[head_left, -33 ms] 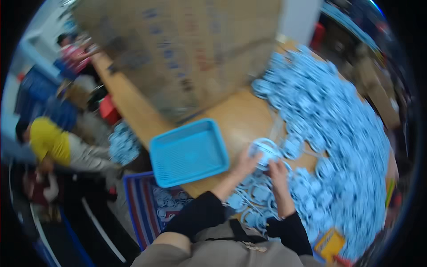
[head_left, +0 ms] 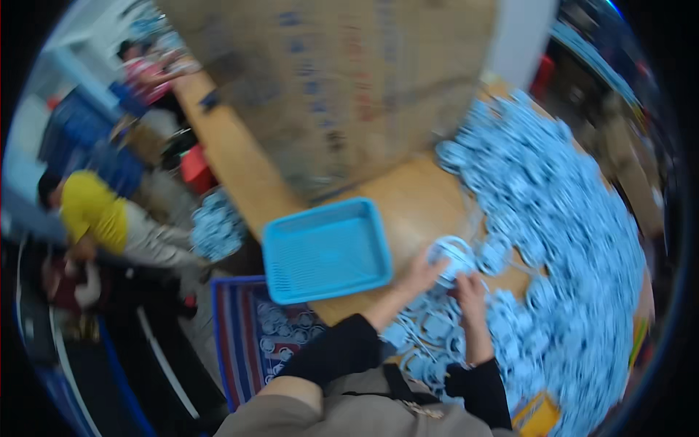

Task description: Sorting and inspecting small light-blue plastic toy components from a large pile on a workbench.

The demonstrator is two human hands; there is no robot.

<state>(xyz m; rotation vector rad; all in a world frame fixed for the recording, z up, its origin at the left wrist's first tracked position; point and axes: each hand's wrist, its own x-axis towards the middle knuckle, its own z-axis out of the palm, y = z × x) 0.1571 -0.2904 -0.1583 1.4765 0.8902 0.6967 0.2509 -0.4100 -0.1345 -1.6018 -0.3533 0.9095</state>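
In front of me I hold a pale-blue round, ring-shaped piece (head_left: 453,253) above the table. My left hand (head_left: 424,272) is closed on its left edge, with the thumb over its face. My right hand (head_left: 470,288) has its fingers pinched together at the piece's near right edge; blur hides exactly what part they grip. Just beyond and right of my hands spreads a large heap of similar light-blue pieces (head_left: 546,197), some with thin cords or strips. More of them lie under my wrists.
A bright-blue plastic basket (head_left: 328,251) with nothing in it stands left of my hands. Behind it rises a big cardboard box (head_left: 328,95) on the wooden table (head_left: 419,197). Below the table's left edge, a striped bag (head_left: 237,328) holds similar pieces. Several people work at the left.
The whole view has shifted, so the table, basket and heap sit farther right in the picture. Both hands keep their hold at nearly the same place over the table.
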